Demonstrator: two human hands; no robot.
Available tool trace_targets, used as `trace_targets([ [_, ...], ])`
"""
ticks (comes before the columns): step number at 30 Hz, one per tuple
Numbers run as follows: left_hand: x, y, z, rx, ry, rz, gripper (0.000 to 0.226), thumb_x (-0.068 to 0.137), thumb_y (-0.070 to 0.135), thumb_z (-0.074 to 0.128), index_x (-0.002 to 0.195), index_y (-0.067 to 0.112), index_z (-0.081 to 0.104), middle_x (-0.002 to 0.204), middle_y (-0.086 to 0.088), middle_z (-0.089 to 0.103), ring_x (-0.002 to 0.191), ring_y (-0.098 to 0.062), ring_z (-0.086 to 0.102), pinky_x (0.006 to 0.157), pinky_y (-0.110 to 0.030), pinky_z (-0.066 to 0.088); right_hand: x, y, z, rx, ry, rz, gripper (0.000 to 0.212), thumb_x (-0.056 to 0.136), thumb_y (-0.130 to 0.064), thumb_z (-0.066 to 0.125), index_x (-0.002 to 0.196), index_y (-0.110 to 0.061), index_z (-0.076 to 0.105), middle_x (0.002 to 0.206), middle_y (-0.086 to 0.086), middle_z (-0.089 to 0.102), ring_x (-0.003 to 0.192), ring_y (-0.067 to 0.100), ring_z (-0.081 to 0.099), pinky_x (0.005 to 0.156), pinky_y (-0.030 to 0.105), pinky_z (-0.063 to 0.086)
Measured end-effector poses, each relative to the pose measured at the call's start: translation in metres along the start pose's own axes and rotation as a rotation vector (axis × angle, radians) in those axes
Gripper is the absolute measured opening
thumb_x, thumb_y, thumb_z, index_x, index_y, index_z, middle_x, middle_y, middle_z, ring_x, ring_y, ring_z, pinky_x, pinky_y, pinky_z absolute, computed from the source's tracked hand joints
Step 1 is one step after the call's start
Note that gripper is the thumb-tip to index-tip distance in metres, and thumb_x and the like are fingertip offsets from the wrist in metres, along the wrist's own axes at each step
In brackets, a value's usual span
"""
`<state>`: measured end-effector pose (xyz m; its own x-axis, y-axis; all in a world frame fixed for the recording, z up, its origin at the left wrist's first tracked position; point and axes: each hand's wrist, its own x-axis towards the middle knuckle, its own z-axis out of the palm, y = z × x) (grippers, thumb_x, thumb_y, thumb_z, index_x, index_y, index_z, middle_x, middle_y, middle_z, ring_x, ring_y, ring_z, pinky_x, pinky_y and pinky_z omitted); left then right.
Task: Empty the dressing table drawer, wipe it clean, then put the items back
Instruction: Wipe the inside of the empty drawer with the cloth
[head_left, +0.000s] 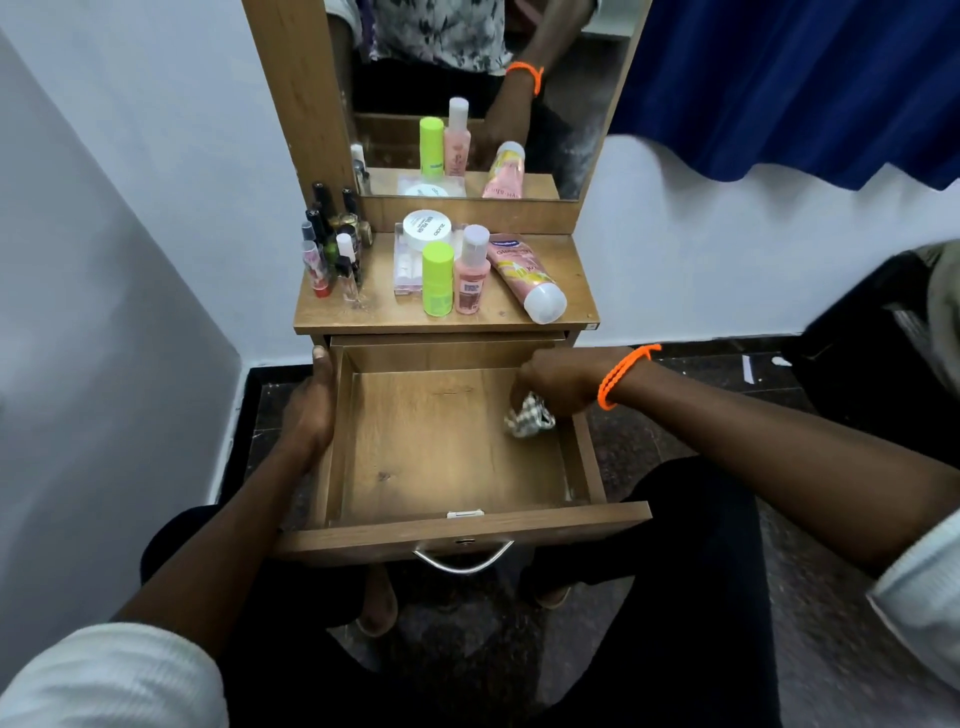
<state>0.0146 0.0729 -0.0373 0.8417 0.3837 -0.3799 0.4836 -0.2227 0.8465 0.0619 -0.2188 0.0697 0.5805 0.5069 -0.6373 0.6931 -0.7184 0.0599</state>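
The drawer (447, 441) stood pulled fully out toward me, its floor bare. My left hand (309, 410) gripped the drawer's left wall, fingers curled over the top edge, bracing it. My right hand (558, 384) was closed around a crumpled checked cloth (530, 418), pressing it against the floor at the right wall, toward the far corner.

Handling, as judged: the cloth was soft and light and would bunch freely, so a full-fist grip suited it. The drawer was stiff wood on runners and could slide under a push, hence the brace on the left wall.

The items stood on the tabletop (566, 270) above: a green bottle (437, 280), a pink bottle (471, 278), a tube (524, 278) lying on its side, a white jar (427, 228) on a clear box, and small bottles (332, 249) grouped at the far left. The small bottles looked like glass and top-heavy, best lifted singly by the body. The tube lay close to the tabletop's near right edge and might roll.

The four drawer walls bounded each wipe; corners would need fingertip pressure. Most of the floor to the left lay open for strokes.
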Motion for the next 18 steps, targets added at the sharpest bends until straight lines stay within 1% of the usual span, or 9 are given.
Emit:
trace_targets([
  [3,0.003,-0.003,-0.002,-0.002,-0.022,-0.001,0.097,0.092,0.084,0.013,0.133,0.014,0.068,0.135,-0.021,0.066,0.121,-0.039,0.062,0.107,-0.054,0.047,0.002,0.011,0.002,-0.111,0.190,0.062,0.048,0.093,-0.005,0.059,0.135,-0.027,0.061,0.124,0.007,0.067,0.107,0.032,0.066,0.075,0.033,0.049],
  [5,0.003,-0.003,-0.001,-0.005,-0.013,-0.004,0.096,0.094,0.082,0.013,0.132,0.012,0.067,0.134,-0.020,0.066,0.121,-0.040,0.062,0.105,-0.051,0.047,0.001,0.008,0.006,-0.170,0.205,0.051,0.044,0.096,-0.008,0.055,0.136,-0.025,0.060,0.122,0.009,0.067,0.106,0.033,0.066,0.071,0.033,0.048],
  [7,0.002,-0.003,-0.001,-0.006,-0.008,-0.003,0.092,0.097,0.079,0.014,0.130,0.011,0.067,0.133,-0.020,0.065,0.121,-0.039,0.062,0.103,-0.049,0.046,0.003,0.003,0.014,-0.184,0.147,0.059,0.041,0.095,-0.009,0.055,0.134,-0.020,0.061,0.119,0.013,0.067,0.102,0.034,0.066,0.072,0.034,0.052],
  [10,0.000,-0.002,-0.002,-0.021,-0.028,0.008,0.094,0.093,0.083,0.014,0.123,0.014,0.070,0.129,-0.020,0.068,0.116,-0.037,0.064,0.106,-0.055,0.048,-0.001,-0.012,0.026,-0.149,-0.027,0.058,0.038,0.092,-0.008,0.060,0.130,-0.013,0.063,0.120,0.014,0.066,0.102,0.033,0.066,0.075,0.034,0.055],
  [12,0.001,-0.003,-0.004,-0.027,-0.026,0.005,0.099,0.089,0.088,0.014,0.123,0.016,0.071,0.128,-0.019,0.069,0.117,-0.037,0.064,0.107,-0.056,0.048,-0.024,-0.033,0.017,-0.155,-0.128,0.096,0.037,0.095,-0.007,0.059,0.132,-0.009,0.061,0.130,0.015,0.063,0.108,0.033,0.064,0.088,0.039,0.056],
  [14,0.002,-0.005,-0.005,-0.015,-0.025,0.000,0.112,0.077,0.099,0.012,0.125,0.018,0.071,0.129,-0.018,0.069,0.118,-0.037,0.064,0.107,-0.058,0.048,-0.058,-0.053,-0.007,-0.134,-0.191,0.102,0.039,0.102,-0.003,0.047,0.140,0.001,0.051,0.143,0.019,0.054,0.128,0.036,0.053,0.107,0.039,0.041],
  [15,0.004,-0.006,-0.006,-0.016,-0.028,0.000,0.117,0.071,0.103,0.012,0.125,0.018,0.072,0.128,-0.018,0.070,0.117,-0.037,0.065,0.107,-0.058,0.048,-0.077,-0.058,-0.022,-0.155,-0.172,0.058,0.039,0.103,-0.002,0.042,0.142,0.002,0.047,0.146,0.020,0.050,0.135,0.036,0.047,0.109,0.037,0.034],
  [16,0.005,-0.008,-0.006,-0.015,-0.033,0.003,0.120,0.066,0.106,0.011,0.122,0.019,0.073,0.125,-0.017,0.071,0.115,-0.036,0.066,0.106,-0.058,0.048,-0.086,-0.062,-0.024,-0.125,-0.195,0.075,0.039,0.104,-0.003,0.041,0.142,0.001,0.047,0.146,0.019,0.050,0.135,0.035,0.047,0.110,0.037,0.033],
  [18,0.008,-0.011,-0.006,-0.013,-0.034,0.004,0.124,0.062,0.108,0.011,0.122,0.019,0.073,0.125,-0.017,0.071,0.115,-0.036,0.066,0.106,-0.059,0.048,-0.055,-0.049,0.009,-0.102,-0.180,0.189,0.034,0.102,-0.010,0.049,0.134,-0.008,0.059,0.136,0.016,0.060,0.123,0.032,0.058,0.103,0.038,0.047],
])
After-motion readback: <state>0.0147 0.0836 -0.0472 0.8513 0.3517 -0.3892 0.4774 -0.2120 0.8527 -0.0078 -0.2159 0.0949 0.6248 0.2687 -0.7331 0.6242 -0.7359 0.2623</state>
